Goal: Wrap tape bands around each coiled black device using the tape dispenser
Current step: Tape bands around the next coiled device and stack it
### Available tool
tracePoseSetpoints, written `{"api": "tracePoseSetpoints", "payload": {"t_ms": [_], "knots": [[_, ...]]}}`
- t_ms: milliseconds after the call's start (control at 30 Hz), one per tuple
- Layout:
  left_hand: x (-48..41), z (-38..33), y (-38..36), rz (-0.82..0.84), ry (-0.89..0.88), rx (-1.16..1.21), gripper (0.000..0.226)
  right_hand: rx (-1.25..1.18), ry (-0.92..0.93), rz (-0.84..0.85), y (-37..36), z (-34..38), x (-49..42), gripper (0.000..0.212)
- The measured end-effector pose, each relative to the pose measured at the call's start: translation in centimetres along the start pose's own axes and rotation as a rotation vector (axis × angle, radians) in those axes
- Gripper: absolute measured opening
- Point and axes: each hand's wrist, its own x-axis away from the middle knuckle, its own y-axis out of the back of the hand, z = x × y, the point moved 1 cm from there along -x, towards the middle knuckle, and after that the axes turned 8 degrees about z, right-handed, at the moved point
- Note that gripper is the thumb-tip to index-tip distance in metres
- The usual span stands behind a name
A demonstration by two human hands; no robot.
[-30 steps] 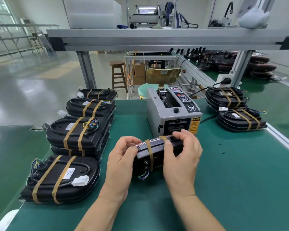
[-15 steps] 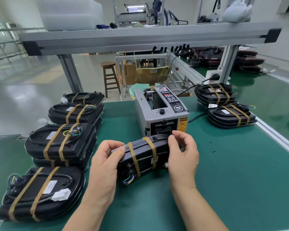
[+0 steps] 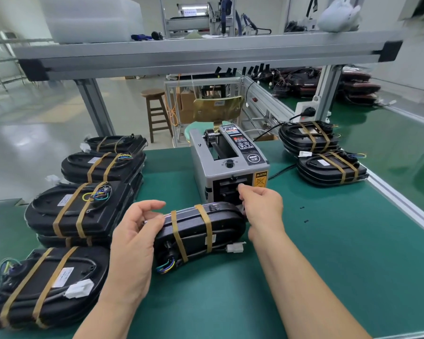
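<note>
Near the table's (image 3: 328,265) front edge, before the tape dispenser (image 3: 206,167), the twice-banded device (image 3: 201,231) sits gripped by the left hand (image 3: 135,238). The right hand (image 3: 262,204) has left it for the dispenser's mouth; whether it pinches tape, I cannot tell. Another band seems due.

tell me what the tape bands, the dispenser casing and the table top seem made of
Tape bands: tan, matte, probably paper tape; they crease flat around the black device. Dispenser casing: smooth grey, painted metal or plastic, cannot tell. Table top: green mat with dull sheen, likely rubber.
</note>
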Motion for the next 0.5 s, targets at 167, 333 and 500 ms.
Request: {"api": "tracePoseSetpoints", "payload": {"t_ms": [167,333,500], "knots": [[-0.1,-0.5,-0.1,0.025,-0.051,-0.393,0.033,-0.043,-0.032,0.0,-0.4,0.1,0.2,0.008],[-0.2,-1.8,-1.1,0.086,-0.424,-0.973,0.029,-0.049,-0.001,-0.069,-0.9,0.1,0.2,0.016],[0.0,-2.8,-2.8,0.35,-0.562,-1.311,0.036,-0.021,0.034,-0.064,-1.1,0.1,0.7,0.013]]}}
